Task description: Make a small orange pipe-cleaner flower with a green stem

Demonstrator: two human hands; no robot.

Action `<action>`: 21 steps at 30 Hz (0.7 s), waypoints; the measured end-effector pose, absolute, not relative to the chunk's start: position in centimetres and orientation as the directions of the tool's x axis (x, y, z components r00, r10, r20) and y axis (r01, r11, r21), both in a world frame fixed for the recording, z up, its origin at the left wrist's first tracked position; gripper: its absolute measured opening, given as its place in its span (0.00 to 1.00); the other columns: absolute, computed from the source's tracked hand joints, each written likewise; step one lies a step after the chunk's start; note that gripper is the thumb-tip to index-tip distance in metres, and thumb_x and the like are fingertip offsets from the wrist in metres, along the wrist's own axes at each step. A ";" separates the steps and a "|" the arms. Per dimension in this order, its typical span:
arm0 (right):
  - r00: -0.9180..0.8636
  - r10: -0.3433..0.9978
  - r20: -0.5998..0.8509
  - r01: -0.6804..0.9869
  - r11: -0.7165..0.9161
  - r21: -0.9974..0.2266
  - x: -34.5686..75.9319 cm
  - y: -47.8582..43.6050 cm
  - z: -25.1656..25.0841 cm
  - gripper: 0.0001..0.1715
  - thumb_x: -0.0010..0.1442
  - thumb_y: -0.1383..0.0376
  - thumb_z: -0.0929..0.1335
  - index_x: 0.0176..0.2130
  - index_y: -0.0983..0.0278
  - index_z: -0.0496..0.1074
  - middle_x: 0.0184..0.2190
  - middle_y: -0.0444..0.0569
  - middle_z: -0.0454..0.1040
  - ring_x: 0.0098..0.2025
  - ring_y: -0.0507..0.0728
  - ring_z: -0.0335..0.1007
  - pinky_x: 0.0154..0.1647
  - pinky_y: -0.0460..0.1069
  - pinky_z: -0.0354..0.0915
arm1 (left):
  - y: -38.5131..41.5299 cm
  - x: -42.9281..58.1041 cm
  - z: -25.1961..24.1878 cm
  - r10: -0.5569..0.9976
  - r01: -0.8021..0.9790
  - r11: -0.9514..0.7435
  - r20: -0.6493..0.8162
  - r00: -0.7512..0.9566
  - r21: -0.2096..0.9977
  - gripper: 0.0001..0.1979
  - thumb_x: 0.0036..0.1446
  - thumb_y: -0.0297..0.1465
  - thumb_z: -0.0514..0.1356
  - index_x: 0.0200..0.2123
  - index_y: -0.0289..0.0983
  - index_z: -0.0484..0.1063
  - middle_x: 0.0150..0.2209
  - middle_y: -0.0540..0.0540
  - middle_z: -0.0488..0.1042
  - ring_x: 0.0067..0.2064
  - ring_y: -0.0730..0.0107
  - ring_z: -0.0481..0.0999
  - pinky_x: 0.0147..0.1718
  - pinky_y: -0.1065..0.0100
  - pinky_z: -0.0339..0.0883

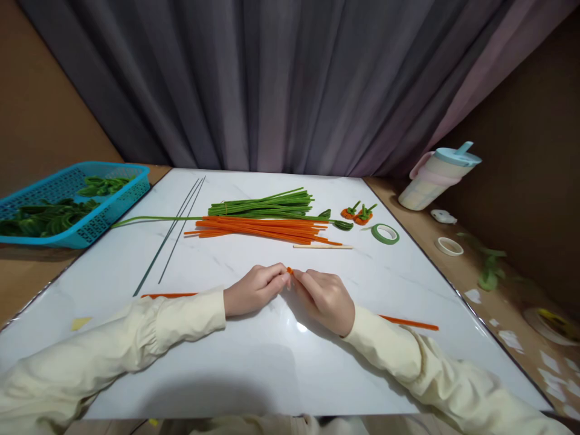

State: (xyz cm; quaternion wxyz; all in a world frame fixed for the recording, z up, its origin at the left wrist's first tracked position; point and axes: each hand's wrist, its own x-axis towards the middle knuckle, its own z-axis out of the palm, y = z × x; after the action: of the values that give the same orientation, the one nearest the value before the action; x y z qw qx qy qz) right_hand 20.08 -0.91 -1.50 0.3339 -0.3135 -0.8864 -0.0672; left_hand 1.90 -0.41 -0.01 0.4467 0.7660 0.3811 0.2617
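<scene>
Near the middle of the white table, my left hand (257,290) and my right hand (327,299) meet with fingertips pinched on a small orange fuzzy piece (290,271). Most of that piece is hidden by the fingers. One orange stem (170,295) lies partly under my left sleeve, and another orange stem (410,323) extends from beside my right sleeve. Beyond my hands lie a bundle of orange stems (263,228), a bundle of green stems (263,204) and a thin wooden stick (322,247).
A blue basket (111,208) with green leaf shapes stands at left. Thin dark wires (170,235) lie beside the bundles. To the right are two small orange-and-green pieces (364,216), green tape (385,241), white tape (449,246) and a tumbler (428,181).
</scene>
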 end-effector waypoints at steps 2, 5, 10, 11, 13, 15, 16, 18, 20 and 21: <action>-0.583 0.502 0.639 0.598 0.798 -0.081 20.1 -0.9 -1.6 0.12 0.62 0.71 0.57 0.32 0.68 0.67 0.17 0.44 0.64 0.20 0.50 0.57 0.22 0.45 0.51 | -0.4 1.9 0.0 0.812 0.347 -0.321 0.068 0.579 0.881 0.11 0.61 0.33 0.45 0.29 0.36 0.62 0.19 0.56 0.58 0.21 0.78 0.57 0.25 0.73 0.54; -0.582 0.487 0.652 0.599 0.799 -0.062 20.1 -0.9 -1.5 0.12 0.62 0.71 0.58 0.32 0.68 0.67 0.17 0.43 0.64 0.20 0.50 0.56 0.21 0.46 0.50 | -0.3 1.8 -0.2 0.806 0.350 -0.340 0.079 0.587 0.873 0.10 0.61 0.32 0.45 0.29 0.37 0.61 0.19 0.56 0.58 0.22 0.78 0.58 0.26 0.73 0.55; -0.595 0.475 0.648 0.590 0.806 -0.049 20.1 -0.9 -1.5 0.11 0.63 0.72 0.58 0.33 0.68 0.66 0.17 0.43 0.64 0.20 0.50 0.55 0.21 0.46 0.49 | -0.2 1.8 -0.4 0.797 0.353 -0.383 0.112 0.594 0.853 0.10 0.61 0.31 0.45 0.27 0.37 0.58 0.21 0.56 0.59 0.23 0.77 0.59 0.26 0.74 0.55; -0.598 0.472 0.647 0.586 0.809 -0.049 20.1 -0.9 -1.5 0.10 0.63 0.72 0.58 0.33 0.68 0.66 0.17 0.43 0.64 0.20 0.50 0.55 0.21 0.46 0.49 | -0.2 1.8 -0.4 0.796 0.355 -0.390 0.116 0.595 0.850 0.10 0.61 0.31 0.45 0.27 0.37 0.58 0.21 0.55 0.59 0.23 0.77 0.59 0.26 0.74 0.55; -0.602 0.466 0.648 0.580 0.813 -0.046 20.1 -0.9 -1.5 0.10 0.63 0.72 0.57 0.33 0.68 0.66 0.17 0.43 0.64 0.20 0.50 0.56 0.22 0.46 0.49 | -0.2 1.8 -0.5 0.795 0.361 -0.397 0.120 0.594 0.844 0.10 0.61 0.31 0.45 0.27 0.37 0.58 0.21 0.55 0.59 0.23 0.77 0.59 0.26 0.74 0.55; -0.605 0.461 0.649 0.577 0.816 -0.041 20.1 -0.8 -1.6 0.10 0.62 0.73 0.57 0.34 0.69 0.66 0.17 0.43 0.65 0.20 0.50 0.56 0.21 0.46 0.49 | -0.2 1.8 -0.5 0.793 0.363 -0.401 0.121 0.597 0.841 0.11 0.61 0.32 0.45 0.27 0.37 0.58 0.21 0.55 0.59 0.23 0.77 0.59 0.26 0.74 0.55; -0.605 0.460 0.649 0.578 0.815 -0.039 20.1 -0.8 -1.6 0.10 0.62 0.73 0.57 0.34 0.69 0.66 0.17 0.43 0.65 0.20 0.50 0.56 0.21 0.46 0.49 | -0.2 1.8 -0.5 0.792 0.363 -0.403 0.121 0.598 0.840 0.11 0.61 0.32 0.45 0.27 0.37 0.58 0.21 0.55 0.59 0.23 0.77 0.59 0.26 0.74 0.55; -0.604 0.457 0.653 0.580 0.814 -0.034 20.1 -0.8 -1.6 0.10 0.62 0.73 0.58 0.34 0.69 0.66 0.17 0.43 0.64 0.20 0.50 0.56 0.21 0.46 0.49 | -0.2 1.8 -0.4 0.793 0.362 -0.402 0.122 0.597 0.841 0.11 0.61 0.33 0.45 0.27 0.37 0.57 0.21 0.55 0.59 0.23 0.77 0.59 0.26 0.74 0.56; -0.602 0.453 0.658 0.581 0.813 -0.028 20.0 -0.9 -1.5 0.10 0.62 0.73 0.57 0.34 0.69 0.65 0.17 0.43 0.64 0.20 0.50 0.56 0.21 0.46 0.49 | -0.3 1.9 -0.4 0.799 0.367 -0.396 0.118 0.590 0.842 0.11 0.61 0.33 0.45 0.27 0.38 0.58 0.21 0.55 0.59 0.23 0.77 0.60 0.26 0.74 0.56; -0.600 0.450 0.662 0.583 0.812 -0.024 20.0 -0.9 -1.5 0.10 0.62 0.73 0.57 0.34 0.69 0.65 0.17 0.43 0.64 0.20 0.50 0.56 0.21 0.46 0.49 | -0.3 1.9 -0.4 0.802 0.372 -0.393 0.116 0.586 0.841 0.11 0.61 0.33 0.45 0.27 0.38 0.58 0.21 0.55 0.59 0.23 0.77 0.60 0.27 0.74 0.56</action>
State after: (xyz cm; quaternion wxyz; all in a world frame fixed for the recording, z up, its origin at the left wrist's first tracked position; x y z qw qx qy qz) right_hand 20.02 -0.87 -1.50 0.3403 -0.2905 -0.8890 -0.0975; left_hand 1.89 -0.28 -0.37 0.4075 0.7917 0.3708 0.2639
